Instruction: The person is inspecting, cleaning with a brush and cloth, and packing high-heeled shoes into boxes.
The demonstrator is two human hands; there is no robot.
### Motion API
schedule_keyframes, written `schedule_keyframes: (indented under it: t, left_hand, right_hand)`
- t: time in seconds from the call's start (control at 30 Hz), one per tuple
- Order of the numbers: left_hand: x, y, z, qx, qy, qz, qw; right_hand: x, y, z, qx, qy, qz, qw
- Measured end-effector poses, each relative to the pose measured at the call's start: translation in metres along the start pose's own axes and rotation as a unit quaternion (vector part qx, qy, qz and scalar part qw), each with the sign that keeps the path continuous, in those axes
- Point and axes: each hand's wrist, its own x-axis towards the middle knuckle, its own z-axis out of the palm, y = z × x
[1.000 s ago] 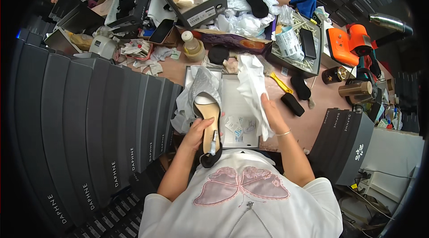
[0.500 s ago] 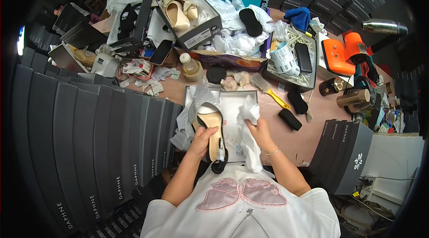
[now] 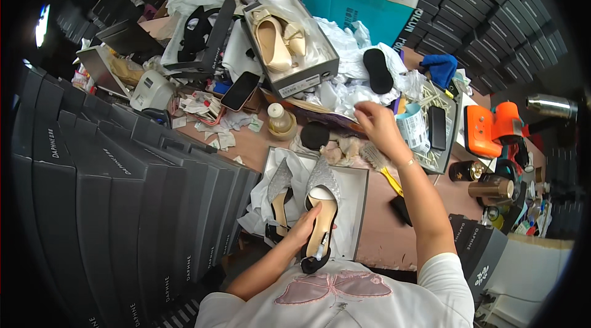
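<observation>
My left hand (image 3: 304,224) is closed around a glittery silver pointed shoe (image 3: 324,183) with a beige insole and black heel strap, held above the open shoebox (image 3: 355,205). Its matching shoe (image 3: 280,195) lies tilted on white tissue paper (image 3: 251,220) at the box's left side. Farther off, my right hand (image 3: 378,125) reaches over the front edge of a carton (image 3: 317,108) heaped with crumpled white paper (image 3: 345,95). Its fingers are loosely apart and nothing shows between them. A brush (image 3: 391,181) with a yellow handle is partly behind my right forearm.
Stacked dark shoeboxes (image 3: 123,205) wall the left side. A box of cream shoes (image 3: 289,78) rests at the back, near a phone (image 3: 241,91) and a bottle (image 3: 281,122). To the right stand an orange device (image 3: 486,128), a box of white sticks (image 3: 438,158) and several jars.
My right hand has moved up and away to the paper-filled carton and released the white paper it held. My left hand has shifted right with the shoe; the matching shoe now shows beside it.
</observation>
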Motion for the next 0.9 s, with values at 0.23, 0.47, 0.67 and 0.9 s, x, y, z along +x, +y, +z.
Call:
schedule_keyframes:
  t: [0.23,0.47,0.67,0.9]
  left_hand:
    - [-0.008,0.021,0.023,-0.003,-0.072,0.038,0.997]
    - [-0.016,0.02,0.013,-0.065,-0.093,0.046,0.993]
    - [-0.029,-0.011,0.04,0.104,-0.046,0.09,0.989]
    - [-0.05,-0.036,0.038,0.036,-0.011,0.098,0.995]
  right_hand:
    - [0.081,0.068,0.074,-0.205,-0.007,-0.007,0.979]
    - [-0.064,0.009,0.026,0.081,-0.016,0.015,0.996]
    - [-0.169,-0.013,0.056,-0.145,-0.08,0.013,0.986]
    - [-0.218,-0.011,0.031,0.027,0.022,0.022,0.999]
